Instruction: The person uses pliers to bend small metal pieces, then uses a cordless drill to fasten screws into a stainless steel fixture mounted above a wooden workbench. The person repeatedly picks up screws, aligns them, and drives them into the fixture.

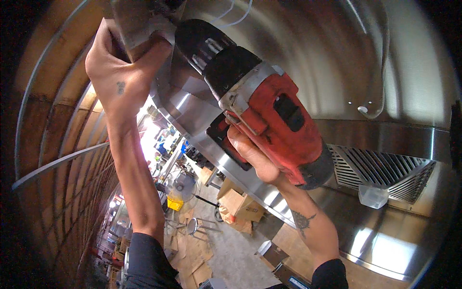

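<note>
A red and black cordless drill [284, 125] fills the middle of the head view. My right hand [255, 156] is wrapped round its grip, and its black chuck end points up and to the left. At the upper left my left hand [120, 72] is raised, its fingers and thumb closed round a grey metal piece [137, 26] that looks like a bracket or a channel. Close beside that piece sits the chuck end; whether they touch, and any bit, I cannot make out.
Shiny stainless steel [308, 53] curves round at the right, with a slotted metal baffle filter [380, 166] and a clear plastic cup [373, 196] below. Ribbed brown panels stand at left. Farther down are a cardboard box [233, 200], a fan [183, 183] and a stool [193, 225].
</note>
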Available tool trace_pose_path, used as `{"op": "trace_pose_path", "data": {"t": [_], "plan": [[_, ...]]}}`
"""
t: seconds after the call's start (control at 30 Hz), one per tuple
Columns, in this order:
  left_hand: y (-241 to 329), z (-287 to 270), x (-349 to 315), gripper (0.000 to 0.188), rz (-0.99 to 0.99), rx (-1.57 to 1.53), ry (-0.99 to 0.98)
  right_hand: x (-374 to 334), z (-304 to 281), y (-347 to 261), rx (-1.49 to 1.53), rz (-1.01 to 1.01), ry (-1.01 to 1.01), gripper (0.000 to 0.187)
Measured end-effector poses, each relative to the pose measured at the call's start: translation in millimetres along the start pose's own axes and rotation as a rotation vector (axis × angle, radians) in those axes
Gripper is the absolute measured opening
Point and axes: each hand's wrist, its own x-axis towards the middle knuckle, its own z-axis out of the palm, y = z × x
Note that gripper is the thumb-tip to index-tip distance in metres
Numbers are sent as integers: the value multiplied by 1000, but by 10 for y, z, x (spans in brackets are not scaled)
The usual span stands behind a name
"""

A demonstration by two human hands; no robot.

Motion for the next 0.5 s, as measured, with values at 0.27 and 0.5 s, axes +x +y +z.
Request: {"op": "trace_pose_path", "data": {"t": [0.27,0.5], "plan": [[-13,-9,4,36,27,63,-30,-53,169,-189,-57,-38,249,15],[151,43,-28,38,-13,35,-10,-397,230,-380,410,140,403,33]]}}
